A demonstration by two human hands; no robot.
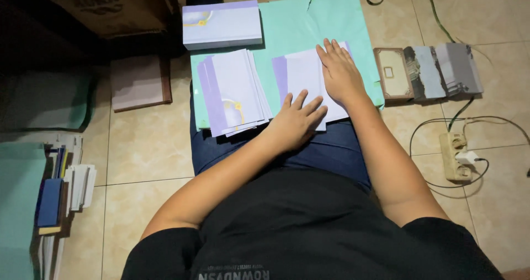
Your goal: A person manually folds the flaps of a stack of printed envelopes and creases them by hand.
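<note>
Lavender cards (302,75) at centre frame lie under my flat, unclenched left hand (294,122) and right hand (339,73); fanned stack (234,92) beside them awaits.

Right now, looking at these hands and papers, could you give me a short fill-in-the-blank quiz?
1. Both hands press on a stack of pale ____ cards.
2. The cards lie on a ____ sheet.
3. The right hand lies flat, ____ spread.
4. The left hand rests at the stack's ____ edge.

Missing: purple; green; fingers; near
</note>
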